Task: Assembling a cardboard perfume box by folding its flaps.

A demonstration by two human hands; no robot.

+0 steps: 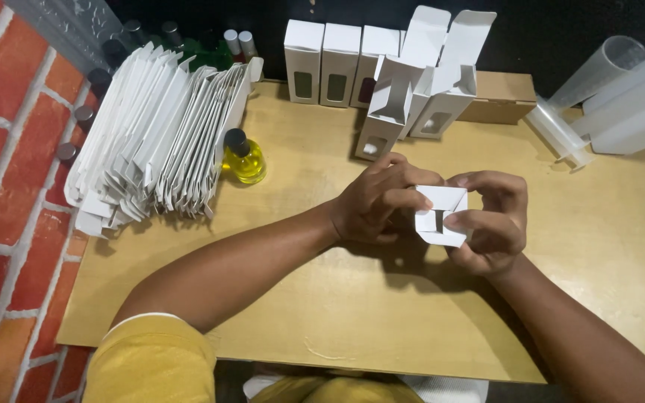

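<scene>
Both my hands hold one small white cardboard box (442,215) above the middle of the tan table (300,298). My left hand (378,203) grips its left side, fingers curled over the top flap. My right hand (493,220) pinches its right side, thumb and fingers on the flaps. The box's end faces me, with the flaps partly folded in.
A thick stack of flat white box blanks (151,134) leans at the left. A small bottle of yellow liquid (244,158) stands beside it. Assembled white window boxes (337,63) and open ones (412,97) stand at the back. Clear plastic cylinders (614,97) lie far right. Dark-capped bottles (125,45) line the brick wall.
</scene>
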